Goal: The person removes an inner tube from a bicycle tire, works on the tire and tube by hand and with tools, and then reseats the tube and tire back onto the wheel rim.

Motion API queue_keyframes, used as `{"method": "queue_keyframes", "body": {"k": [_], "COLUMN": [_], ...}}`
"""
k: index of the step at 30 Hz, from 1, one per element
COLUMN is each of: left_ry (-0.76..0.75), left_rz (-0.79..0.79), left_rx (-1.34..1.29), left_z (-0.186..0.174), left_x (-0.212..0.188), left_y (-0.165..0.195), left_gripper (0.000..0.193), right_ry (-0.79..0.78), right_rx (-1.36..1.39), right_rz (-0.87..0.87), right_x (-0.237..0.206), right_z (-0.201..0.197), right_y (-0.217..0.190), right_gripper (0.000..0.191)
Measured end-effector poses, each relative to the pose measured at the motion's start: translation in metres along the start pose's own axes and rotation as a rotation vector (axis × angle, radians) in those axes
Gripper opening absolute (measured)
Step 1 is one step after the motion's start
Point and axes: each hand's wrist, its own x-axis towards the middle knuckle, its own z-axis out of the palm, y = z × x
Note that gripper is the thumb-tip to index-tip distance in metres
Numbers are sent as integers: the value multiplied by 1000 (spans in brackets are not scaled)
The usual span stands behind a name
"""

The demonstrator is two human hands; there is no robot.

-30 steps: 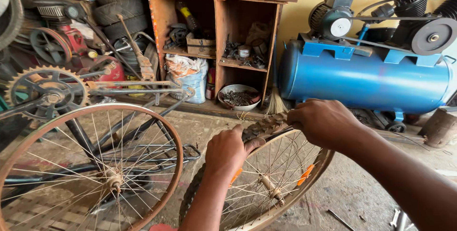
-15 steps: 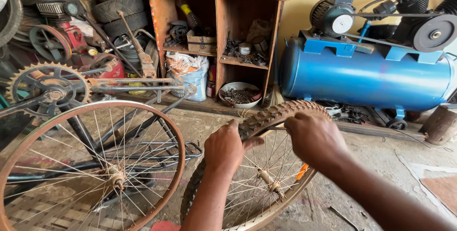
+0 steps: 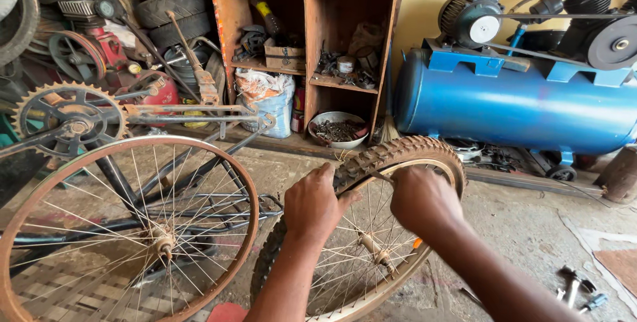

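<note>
A bicycle wheel with a knobbly brown tyre (image 3: pixel 405 151) stands upright in front of me, spokes and hub (image 3: pixel 373 250) showing. My left hand (image 3: pixel 313 204) grips the tyre's upper left part, fingers curled over the tread. My right hand (image 3: pixel 424 201) sits on the rim just right of it and seems to hold a thin metal tool against the rim edge. Both forearms reach in from the bottom of the view.
A bare rusty rim (image 3: pixel 126 229) on an upturned bicycle frame with a chainring (image 3: pixel 68 115) stands to the left. Behind are a wooden shelf (image 3: pixel 312 36) of parts, a blue air compressor tank (image 3: pixel 517 106), stacked tyres and small tools (image 3: pixel 577 289) on the concrete floor.
The wheel has come closer and more upright. My right hand moved from the tyre's top down onto the rim near my left hand. My left hand stays on the tyre.
</note>
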Motion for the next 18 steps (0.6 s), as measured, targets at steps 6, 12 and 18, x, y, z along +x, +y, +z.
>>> {"method": "queue_keyframes", "body": {"k": [6, 12, 18], "left_ry": [72, 187, 9], "left_rz": [61, 176, 47], "left_rx": [-5, -29, 47], "left_z": [5, 15, 12], "left_x": [0, -5, -3], "left_y": [-9, -6, -11], "left_gripper": [59, 66, 69], "right_ry": [168, 360, 177], "right_rx": [200, 985, 1318], "right_rz": [-77, -183, -169], "right_x": [14, 22, 37], "right_z": [49, 142, 171], "right_y": [17, 20, 17], "right_gripper": [26, 23, 32]}}
